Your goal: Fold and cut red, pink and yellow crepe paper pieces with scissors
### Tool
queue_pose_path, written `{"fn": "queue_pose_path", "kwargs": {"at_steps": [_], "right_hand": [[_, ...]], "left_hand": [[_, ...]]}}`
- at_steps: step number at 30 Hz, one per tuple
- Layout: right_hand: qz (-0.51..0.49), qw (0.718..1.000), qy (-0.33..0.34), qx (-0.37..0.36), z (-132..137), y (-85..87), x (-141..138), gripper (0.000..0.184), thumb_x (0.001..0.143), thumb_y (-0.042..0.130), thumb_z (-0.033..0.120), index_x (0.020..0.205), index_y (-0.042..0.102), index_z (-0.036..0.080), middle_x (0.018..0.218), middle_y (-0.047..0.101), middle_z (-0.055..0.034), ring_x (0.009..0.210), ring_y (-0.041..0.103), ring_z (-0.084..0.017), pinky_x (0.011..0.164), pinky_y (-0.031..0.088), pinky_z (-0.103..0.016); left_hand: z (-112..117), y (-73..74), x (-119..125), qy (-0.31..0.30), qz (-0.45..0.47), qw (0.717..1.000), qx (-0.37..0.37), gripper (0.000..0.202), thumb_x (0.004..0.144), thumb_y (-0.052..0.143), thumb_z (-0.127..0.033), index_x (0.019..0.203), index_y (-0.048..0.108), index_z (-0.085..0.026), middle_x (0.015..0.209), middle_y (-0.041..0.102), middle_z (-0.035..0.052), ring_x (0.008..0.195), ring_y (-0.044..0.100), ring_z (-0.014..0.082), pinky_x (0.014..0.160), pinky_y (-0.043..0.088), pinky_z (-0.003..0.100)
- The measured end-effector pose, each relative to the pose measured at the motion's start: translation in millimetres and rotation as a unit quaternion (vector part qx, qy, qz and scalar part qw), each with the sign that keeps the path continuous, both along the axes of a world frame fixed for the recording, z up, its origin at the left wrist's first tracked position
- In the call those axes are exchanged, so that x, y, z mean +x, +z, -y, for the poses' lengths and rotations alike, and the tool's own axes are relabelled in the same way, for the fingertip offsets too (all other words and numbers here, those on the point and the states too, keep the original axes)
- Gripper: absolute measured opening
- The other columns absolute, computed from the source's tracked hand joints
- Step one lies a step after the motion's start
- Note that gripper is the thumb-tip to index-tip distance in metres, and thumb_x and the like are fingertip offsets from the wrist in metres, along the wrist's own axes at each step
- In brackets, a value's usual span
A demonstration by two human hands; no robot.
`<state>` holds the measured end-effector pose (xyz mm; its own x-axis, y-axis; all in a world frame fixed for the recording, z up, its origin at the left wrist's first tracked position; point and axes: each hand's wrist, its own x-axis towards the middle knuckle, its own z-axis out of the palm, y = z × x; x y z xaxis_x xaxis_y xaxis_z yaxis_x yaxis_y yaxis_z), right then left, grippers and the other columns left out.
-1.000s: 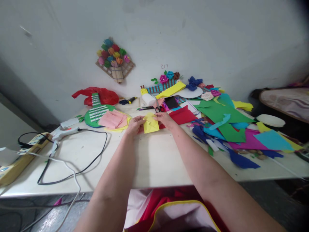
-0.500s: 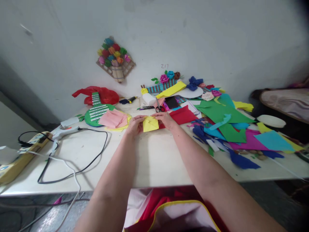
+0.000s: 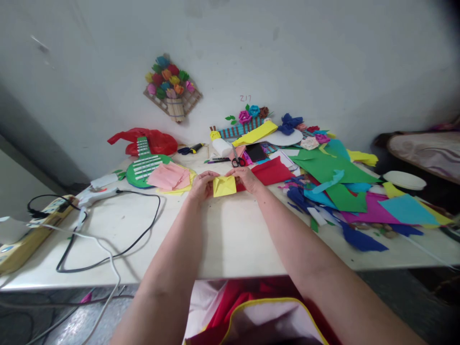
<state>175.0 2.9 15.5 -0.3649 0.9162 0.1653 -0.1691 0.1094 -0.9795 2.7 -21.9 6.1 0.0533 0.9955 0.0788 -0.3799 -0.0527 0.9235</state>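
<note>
A small square of yellow paper [image 3: 224, 188] with creases across it is held up over the table [image 3: 240, 239]. My left hand [image 3: 202, 186] pinches its left edge, and my right hand [image 3: 247, 179] grips the upper right corner. Both sets of fingers are closed, with the tips partly behind the paper. Just beyond my hands lie black-handled scissors [image 3: 238, 162]. Red paper [image 3: 271, 171] spreads out to the right of my right hand. To the left of my left hand, pink paper squares [image 3: 169, 177] rest over yellow sheets and a green guitar-shaped craft [image 3: 143, 168].
A glue gun [image 3: 97, 194] with a black cord and a power strip [image 3: 39, 230] occupy the left side. Coloured paper sheets and scraps [image 3: 334, 177] heap up at right, near a white bowl [image 3: 404, 180]. A red plastic bag [image 3: 154, 141] and pliers [image 3: 190, 149] lie at the back.
The yellow paper's upper edge has shifted slightly between my fingers, and its creases look different. Both hands stay in nearly the same place.
</note>
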Motion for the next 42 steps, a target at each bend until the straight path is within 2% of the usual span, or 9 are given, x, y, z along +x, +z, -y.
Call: {"fn": "queue_pose_path", "kwargs": {"at_steps": [3, 5, 9, 16, 22, 29, 33, 36, 42], "right_hand": [[0.001, 1.000, -0.003, 0.014, 1, -0.1, -1, 0.017, 0.064, 0.056, 0.026, 0.066, 0.069, 0.015, 0.060, 0.065, -0.0023, 0.057, 0.057, -0.015, 0.054, 0.044, -0.026], [0.016, 0.999, -0.019, 0.039, 1, -1.2, -2, 0.016, 0.060, 0.064, 0.030, 0.065, 0.068, 0.015, 0.060, 0.064, -0.0009, 0.058, 0.055, -0.014, 0.057, 0.044, -0.026], [0.036, 0.996, -0.034, 0.076, -3, -5.2, -6, 0.021, 0.054, 0.072, 0.032, 0.065, 0.067, 0.014, 0.061, 0.063, 0.0008, 0.062, 0.054, -0.012, 0.064, 0.043, -0.026], [0.038, 0.995, -0.048, 0.077, -5, -7.8, -8, 0.024, 0.052, 0.073, 0.030, 0.070, 0.065, 0.015, 0.060, 0.060, 0.0023, 0.061, 0.055, -0.011, 0.065, 0.045, -0.026], [0.023, 0.997, -0.030, 0.067, -3, -6.1, -10, 0.030, 0.052, 0.074, 0.028, 0.078, 0.065, 0.016, 0.061, 0.061, 0.0022, 0.061, 0.057, -0.012, 0.063, 0.047, -0.026], [0.037, 0.993, -0.049, 0.096, 1, -3.1, -12, 0.033, 0.055, 0.072, 0.030, 0.085, 0.066, 0.017, 0.056, 0.056, 0.0045, 0.057, 0.054, -0.011, 0.059, 0.045, -0.025], [0.051, 0.995, -0.044, 0.077, 4, 0.4, -11, 0.028, 0.059, 0.069, 0.040, 0.071, 0.064, 0.015, 0.056, 0.055, 0.0030, 0.057, 0.052, -0.011, 0.056, 0.043, -0.024], [0.075, 0.994, -0.045, 0.063, 4, 0.3, -10, 0.034, 0.059, 0.067, 0.047, 0.055, 0.057, 0.015, 0.049, 0.050, 0.0036, 0.050, 0.046, -0.010, 0.050, 0.038, -0.023], [0.097, 0.990, -0.065, 0.081, 2, -2.0, -11, 0.033, 0.052, 0.071, 0.044, 0.052, 0.056, 0.015, 0.048, 0.050, 0.0047, 0.049, 0.044, -0.009, 0.050, 0.036, -0.022]], "left_hand": [[0, -0.6, 0, 0.001, -0.004, 1.000, -0.002, 0.016, 0.056, 0.066, -0.020, 0.069, 0.059, -0.013, 0.054, 0.062, 0.0026, 0.050, 0.059, 0.0155, 0.054, 0.048, 0.029], [0, -2.4, 0, -0.001, -0.008, 1.000, 0.004, 0.020, 0.055, 0.069, -0.022, 0.069, 0.059, -0.014, 0.056, 0.063, 0.0016, 0.052, 0.059, 0.0150, 0.056, 0.049, 0.029], [-1, -6.7, -1, -0.010, -0.018, 0.999, 0.034, 0.028, 0.053, 0.075, -0.024, 0.073, 0.059, -0.014, 0.060, 0.064, 0.0003, 0.056, 0.061, 0.0144, 0.059, 0.049, 0.028], [-1, -7.6, -4, -0.013, -0.048, 0.998, 0.039, 0.044, 0.054, 0.077, -0.025, 0.093, 0.060, -0.015, 0.054, 0.058, -0.0043, 0.055, 0.061, 0.0128, 0.057, 0.049, 0.025], [0, -6.5, 0, -0.035, -0.018, 0.999, 0.007, 0.040, 0.052, 0.079, -0.026, 0.085, 0.060, -0.012, 0.068, 0.066, 0.0027, 0.062, 0.063, 0.0162, 0.063, 0.051, 0.031], [2, -5.6, 1, -0.007, -0.027, 1.000, -0.001, 0.035, 0.048, 0.080, -0.026, 0.071, 0.057, -0.014, 0.061, 0.064, 0.0006, 0.056, 0.062, 0.0148, 0.057, 0.050, 0.028], [0, -7.5, 0, 0.006, -0.036, 0.999, 0.020, 0.034, 0.049, 0.080, -0.028, 0.070, 0.057, -0.015, 0.061, 0.065, -0.0001, 0.055, 0.061, 0.0134, 0.057, 0.050, 0.027], [-1, -7.5, 0, 0.000, -0.046, 0.999, 0.026, 0.034, 0.050, 0.079, -0.029, 0.071, 0.057, -0.015, 0.061, 0.065, -0.0002, 0.055, 0.061, 0.0131, 0.058, 0.050, 0.027], [3, -3.6, 3, 0.000, -0.052, 0.998, 0.022, 0.034, 0.047, 0.081, -0.029, 0.068, 0.058, -0.014, 0.060, 0.065, 0.0010, 0.053, 0.060, 0.0138, 0.056, 0.049, 0.027]]}}
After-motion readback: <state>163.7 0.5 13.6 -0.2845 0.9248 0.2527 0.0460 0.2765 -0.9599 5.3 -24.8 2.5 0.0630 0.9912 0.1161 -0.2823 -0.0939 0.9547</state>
